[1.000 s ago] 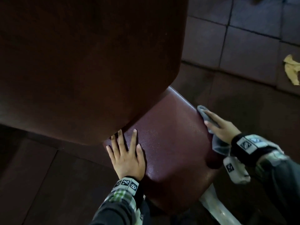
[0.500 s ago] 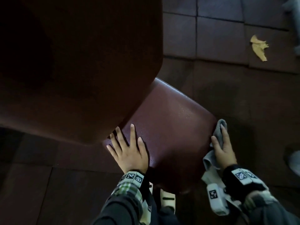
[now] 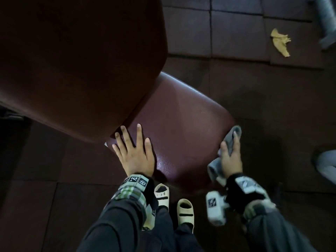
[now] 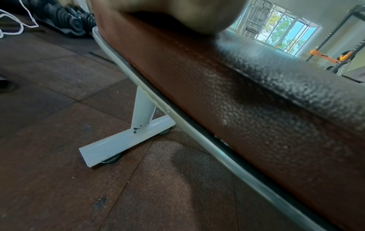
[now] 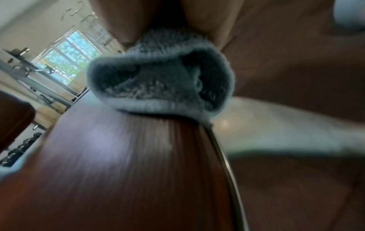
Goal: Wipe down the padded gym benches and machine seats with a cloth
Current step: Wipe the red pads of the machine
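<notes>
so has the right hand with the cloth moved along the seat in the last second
Yes. The right hand with the cloth has slid along the seat pad's right edge from its far part toward its near corner.

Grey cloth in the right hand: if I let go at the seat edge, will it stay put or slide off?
The grey cloth looks floppy: it folds and droops below the right hand. It probably slides easily on the glossy seat pad. At the seat's edge, it would likely fall.
</notes>
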### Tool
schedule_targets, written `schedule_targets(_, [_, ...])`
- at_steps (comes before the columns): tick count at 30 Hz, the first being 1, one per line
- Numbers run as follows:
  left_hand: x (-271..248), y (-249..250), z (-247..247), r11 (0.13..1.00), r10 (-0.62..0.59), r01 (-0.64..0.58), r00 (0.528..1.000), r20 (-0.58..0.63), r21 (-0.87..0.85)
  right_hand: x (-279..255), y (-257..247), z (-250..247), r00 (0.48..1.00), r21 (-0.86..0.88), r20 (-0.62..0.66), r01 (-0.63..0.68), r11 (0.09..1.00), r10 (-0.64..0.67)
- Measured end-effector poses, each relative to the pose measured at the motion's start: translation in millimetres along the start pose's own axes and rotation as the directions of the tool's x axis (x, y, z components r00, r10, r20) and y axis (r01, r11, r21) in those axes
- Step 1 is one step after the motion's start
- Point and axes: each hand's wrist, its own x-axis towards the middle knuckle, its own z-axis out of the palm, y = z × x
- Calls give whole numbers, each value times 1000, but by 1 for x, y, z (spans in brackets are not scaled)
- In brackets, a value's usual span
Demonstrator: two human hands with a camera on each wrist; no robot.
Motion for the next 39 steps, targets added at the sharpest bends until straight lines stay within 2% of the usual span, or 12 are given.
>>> schedule_targets(3, [-1, -5, -2, 999, 37, -37, 999, 29, 17, -80, 17, 24, 1000, 79, 14, 2, 997, -3])
schedule_targets(6, [-1, -9, -4, 999, 50, -51, 997, 58, 15, -121, 24, 41, 1000, 148, 7, 25, 989, -26])
schedule_targets(12, [-3, -12, -8, 997, 78, -79, 994, 71, 15, -74, 9, 16, 999, 178, 48, -12, 984, 3])
schedule_targets(15, [-4, -14, -9, 995, 96, -98, 993, 73, 24, -54, 1, 11, 1000, 170, -3, 0, 985, 0])
schedule_targets(23, [-10, -20, -20, 991, 129, -132, 986, 109, 25, -98, 26, -5, 978, -17, 146, 155, 988, -151])
schedule_targets(25, [-14, -22, -21, 989, 146, -149, 984, 104, 18, -101, 17, -17, 967, -57, 128, 228, 972, -219])
schedule_targets(27, [-14, -23, -20, 989, 148, -150, 984, 100, 12, -95, 3, -22, 928, -123, 117, 366, 922, -353])
schedule_targets(29, [-15, -24, -19, 990, 141, -142, 985, 104, 3, -87, -9, -18, 854, -262, 207, 518, 814, -477])
schedule_targets(33, [-28, -14, -22, 995, 86, -83, 995, 45, -62, -80, -17, 10, 726, -367, 484, 675, 640, -488])
schedule_targets(35, [-43, -4, -25, 987, 23, -17, 999, 39, -163, -83, -22, 19, 623, -254, 623, 734, 630, -474])
schedule_targets(36, [-50, 2, -24, 972, -8, 21, 998, 58, -233, -83, -24, 20, 603, -199, 647, 724, 660, -466])
schedule_targets(39, [-85, 33, -25, 938, -64, 76, 997, 46, -337, -76, -26, 1, 621, -77, 610, 664, 743, -492])
